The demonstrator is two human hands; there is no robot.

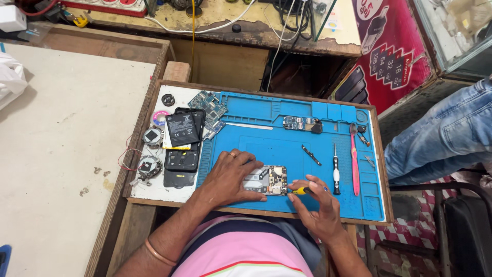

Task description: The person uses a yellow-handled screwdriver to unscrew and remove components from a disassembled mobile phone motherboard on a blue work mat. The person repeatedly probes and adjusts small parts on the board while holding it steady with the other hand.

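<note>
left hand (230, 177) flat on circuit board (266, 180) | right hand (318, 202) pinching yellow-tipped tool (302, 190) | blue mat (287, 149)

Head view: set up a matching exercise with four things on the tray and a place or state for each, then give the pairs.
1 circuit board
2 toothbrush
3 battery
4 small screwdriver

A held in right hand
B lying off the blue mat, left side of tray
C under left hand
D lying at mat's right side

Pairs: 1-C, 2-D, 3-B, 4-A
</note>
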